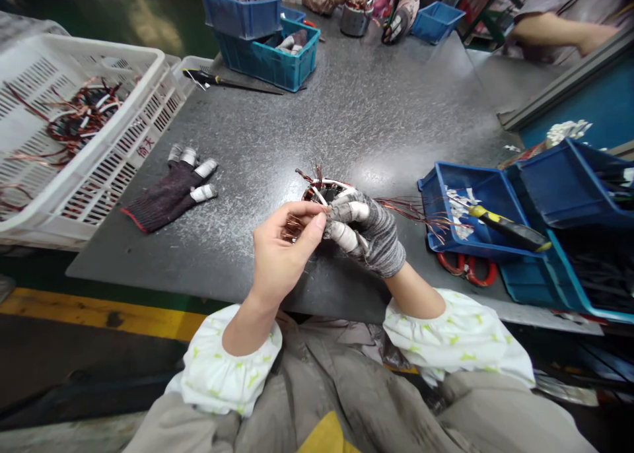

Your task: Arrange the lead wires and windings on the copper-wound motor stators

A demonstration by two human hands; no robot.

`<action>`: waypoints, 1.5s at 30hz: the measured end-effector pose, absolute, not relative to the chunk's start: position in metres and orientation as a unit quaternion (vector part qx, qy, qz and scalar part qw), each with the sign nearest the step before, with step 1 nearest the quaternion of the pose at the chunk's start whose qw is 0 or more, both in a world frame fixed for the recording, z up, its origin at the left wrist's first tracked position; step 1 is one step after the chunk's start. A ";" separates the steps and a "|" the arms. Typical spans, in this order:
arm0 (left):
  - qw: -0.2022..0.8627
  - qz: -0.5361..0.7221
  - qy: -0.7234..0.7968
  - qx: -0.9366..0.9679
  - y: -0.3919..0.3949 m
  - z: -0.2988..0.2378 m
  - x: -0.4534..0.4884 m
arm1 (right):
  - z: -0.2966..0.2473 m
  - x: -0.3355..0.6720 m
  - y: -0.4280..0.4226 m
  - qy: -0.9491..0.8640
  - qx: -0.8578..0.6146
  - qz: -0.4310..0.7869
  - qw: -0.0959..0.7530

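The stator (324, 190) is at the near edge of the worktop (356, 109), its copper wires (411, 209) trailing right. The gloved right hand (371, 232) grips it, fingers curled on its rim. The bare left hand (282, 251) pinches copper wires between thumb and forefinger. A spare glove (171, 190) lies to the left. A blue tray (475, 195) holding a yellow-handled tool (505, 225) sits to the right.

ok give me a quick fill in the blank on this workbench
1. The right hand is gloved; the left hand is ____.
2. Both hands hold a stator trailing ____ wires.
3. A spare glove lies on the table to the ____ of the hands.
4. The tool in the blue tray has a ____ handle.
Missing: bare; copper; left; yellow.
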State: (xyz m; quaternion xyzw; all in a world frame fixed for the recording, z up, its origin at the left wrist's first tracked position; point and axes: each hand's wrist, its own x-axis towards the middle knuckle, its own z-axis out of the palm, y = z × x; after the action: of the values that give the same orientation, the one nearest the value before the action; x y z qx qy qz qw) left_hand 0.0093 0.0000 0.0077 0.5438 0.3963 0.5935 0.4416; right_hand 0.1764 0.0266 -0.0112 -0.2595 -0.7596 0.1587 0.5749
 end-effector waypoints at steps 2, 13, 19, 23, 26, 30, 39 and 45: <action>0.440 0.594 0.401 0.541 0.000 0.008 0.010 | -0.011 0.176 0.027 -0.759 -0.258 0.158 0.577; 0.439 0.597 0.409 0.532 0.000 0.001 0.008 | -0.007 0.175 0.024 -0.752 -0.261 0.171 0.580; 0.435 0.588 0.422 0.535 0.001 0.003 0.008 | -0.009 0.174 0.024 -0.742 -0.283 0.190 0.577; 0.436 0.589 0.421 0.535 0.001 0.003 0.008 | -0.010 0.175 0.024 -0.749 -0.284 0.177 0.572; 0.435 0.591 0.421 0.533 0.000 0.003 0.009 | -0.010 0.175 0.025 -0.748 -0.282 0.174 0.575; 0.438 0.593 0.417 0.532 0.000 0.003 0.009 | -0.010 0.176 0.025 -0.752 -0.263 0.176 0.579; 0.426 0.590 0.415 0.546 0.001 0.010 0.011 | -0.012 0.177 0.026 -0.759 -0.276 0.164 0.566; 0.403 0.606 0.399 0.558 -0.005 0.003 0.003 | -0.006 0.179 0.023 -0.775 -0.230 0.179 0.561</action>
State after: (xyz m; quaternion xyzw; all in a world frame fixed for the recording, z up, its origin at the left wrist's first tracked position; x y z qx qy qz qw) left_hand 0.0030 -0.0051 0.0026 0.5575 0.3990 0.6063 0.4029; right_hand 0.1786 0.0229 -0.0056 -0.2302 -0.7745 0.1789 0.5613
